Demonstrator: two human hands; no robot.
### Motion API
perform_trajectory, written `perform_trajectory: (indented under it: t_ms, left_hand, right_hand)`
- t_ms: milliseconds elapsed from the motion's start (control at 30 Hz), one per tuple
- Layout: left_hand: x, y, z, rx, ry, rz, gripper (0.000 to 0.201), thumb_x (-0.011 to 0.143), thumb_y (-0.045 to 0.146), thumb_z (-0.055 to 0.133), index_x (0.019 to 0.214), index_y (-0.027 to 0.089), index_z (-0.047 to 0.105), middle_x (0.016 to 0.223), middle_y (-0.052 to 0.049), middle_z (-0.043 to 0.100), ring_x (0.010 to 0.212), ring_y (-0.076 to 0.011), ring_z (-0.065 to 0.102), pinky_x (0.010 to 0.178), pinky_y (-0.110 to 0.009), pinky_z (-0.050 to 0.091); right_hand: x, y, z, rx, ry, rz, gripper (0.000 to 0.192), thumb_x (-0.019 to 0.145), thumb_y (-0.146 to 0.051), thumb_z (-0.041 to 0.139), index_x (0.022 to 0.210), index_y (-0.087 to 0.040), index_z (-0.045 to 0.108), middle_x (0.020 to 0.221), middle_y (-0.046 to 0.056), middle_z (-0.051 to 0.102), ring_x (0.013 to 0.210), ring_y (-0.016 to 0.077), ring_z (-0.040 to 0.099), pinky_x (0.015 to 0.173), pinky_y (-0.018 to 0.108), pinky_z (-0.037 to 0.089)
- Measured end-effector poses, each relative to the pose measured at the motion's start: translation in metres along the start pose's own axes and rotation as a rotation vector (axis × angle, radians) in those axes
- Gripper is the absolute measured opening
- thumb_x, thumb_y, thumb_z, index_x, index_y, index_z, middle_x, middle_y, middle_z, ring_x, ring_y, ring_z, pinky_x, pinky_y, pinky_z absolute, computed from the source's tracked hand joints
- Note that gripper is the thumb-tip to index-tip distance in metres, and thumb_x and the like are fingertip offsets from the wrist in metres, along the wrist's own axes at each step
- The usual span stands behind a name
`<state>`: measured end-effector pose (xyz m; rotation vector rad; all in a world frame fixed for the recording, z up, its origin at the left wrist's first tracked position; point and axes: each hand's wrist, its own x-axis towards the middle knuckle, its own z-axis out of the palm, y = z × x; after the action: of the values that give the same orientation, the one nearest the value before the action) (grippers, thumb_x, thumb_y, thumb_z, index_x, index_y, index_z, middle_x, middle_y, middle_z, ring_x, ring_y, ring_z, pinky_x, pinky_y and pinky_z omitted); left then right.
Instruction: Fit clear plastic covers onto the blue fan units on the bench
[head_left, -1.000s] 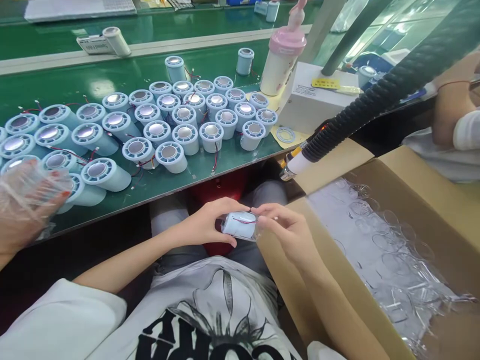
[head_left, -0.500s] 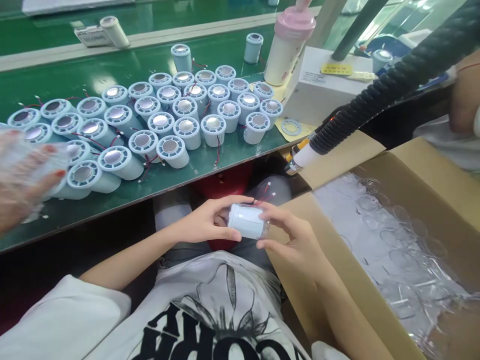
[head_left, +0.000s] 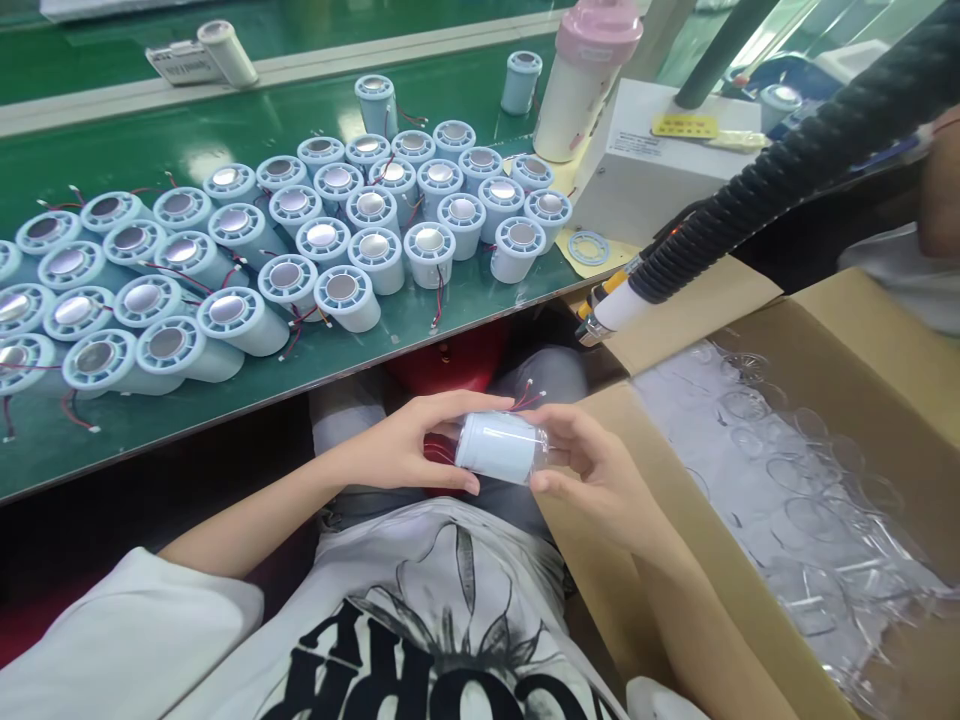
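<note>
Over my lap, my left hand (head_left: 409, 445) holds the left end of a light blue wired cylinder (head_left: 495, 447), thumb below and fingers above. The cylinder lies on its side with a clear plastic sleeve (head_left: 539, 450) around it. The sleeve sticks out past the cylinder's right end. There my right hand (head_left: 589, 465) grips the sleeve between thumb and fingers; some fingertips are hidden behind it. Thin red and dark wires with small white connectors (head_left: 529, 390) rise from behind the cylinder.
Many similar upright or leaning light blue cylinders (head_left: 373, 212) crowd the green bench (head_left: 330, 365). At my right stands a cardboard box (head_left: 600, 530) holding clear plastic sleeves (head_left: 810, 465). A black ribbed hose (head_left: 720, 215) slants above it. A pink-lidded bottle (head_left: 585, 85) stands behind.
My right hand has shifted slightly right along the sleeve, uncovering more of the cylinder's right end. Another person's gloved hand has left the view at the left, where more cylinders now show.
</note>
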<state>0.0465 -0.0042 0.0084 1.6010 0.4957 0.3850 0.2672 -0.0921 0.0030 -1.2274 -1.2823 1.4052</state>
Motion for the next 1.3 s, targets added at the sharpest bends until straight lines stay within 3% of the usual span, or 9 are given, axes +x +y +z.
perform_trajectory:
  t_ms: [433,667,800,933,1133,1300]
  left_hand:
    - [-0.004,-0.003,-0.001,0.078,0.013,0.08,0.071,0.069,0.022,0.076,0.135,0.025,0.048,0.136,-0.013,0.053,0.124,-0.0281,0.052,0.098,-0.038,0.049]
    - [-0.006,-0.005,-0.003,0.103,0.008,0.107,0.072,0.07,0.023,0.076,0.135,0.027,0.048,0.138,-0.012,0.051,0.127,-0.0282,0.049,0.101,-0.04,0.047]
    - [-0.006,-0.005,-0.004,0.114,-0.007,0.13,0.072,0.069,0.021,0.077,0.134,0.027,0.049,0.14,-0.012,0.05,0.129,-0.0272,0.047,0.104,-0.039,0.044]
    - [-0.005,-0.006,-0.004,0.096,-0.016,0.163,0.074,0.067,0.018,0.078,0.134,0.029,0.048,0.141,-0.011,0.048,0.13,-0.0268,0.047,0.104,-0.039,0.044]
    - [-0.004,-0.007,-0.005,0.107,-0.014,0.188,0.067,0.069,0.017,0.077,0.13,0.028,0.052,0.141,-0.012,0.047,0.129,-0.028,0.047,0.103,-0.04,0.044]
    - [-0.006,-0.004,0.0,0.064,0.012,0.107,0.061,0.071,0.019,0.075,0.128,0.025,0.053,0.136,-0.013,0.051,0.126,-0.0276,0.049,0.098,-0.038,0.049]
  right_hand:
    - [0.009,-0.011,0.01,0.231,0.023,0.268,0.034,0.076,-0.046,0.067,0.094,-0.021,0.054,0.079,0.0,0.064,0.062,0.013,0.061,0.057,0.027,0.056]
    - [0.011,0.0,0.015,0.39,-0.027,0.414,0.045,0.075,-0.062,0.062,0.088,-0.021,0.047,0.059,-0.002,0.065,0.048,0.0155,0.064,0.045,0.024,0.053]
    - [0.014,-0.001,0.019,0.444,-0.04,0.472,0.05,0.072,-0.068,0.06,0.08,-0.021,0.046,0.05,-0.003,0.061,0.039,0.0124,0.059,0.038,0.019,0.047]
    - [0.017,-0.002,0.021,0.507,-0.081,0.552,0.054,0.073,-0.071,0.056,0.082,-0.018,0.053,0.048,0.0,0.062,0.036,0.0112,0.057,0.032,0.015,0.042]
    - [0.017,-0.005,0.021,0.592,-0.164,0.711,0.066,0.089,-0.067,0.032,0.079,-0.011,0.065,0.055,0.006,0.065,0.035,0.0066,0.054,0.028,0.01,0.035]
    - [0.015,0.002,0.02,0.594,-0.288,0.675,0.077,0.088,-0.073,0.021,0.064,-0.012,0.062,0.05,0.004,0.06,0.032,0.0041,0.049,0.028,0.009,0.033]
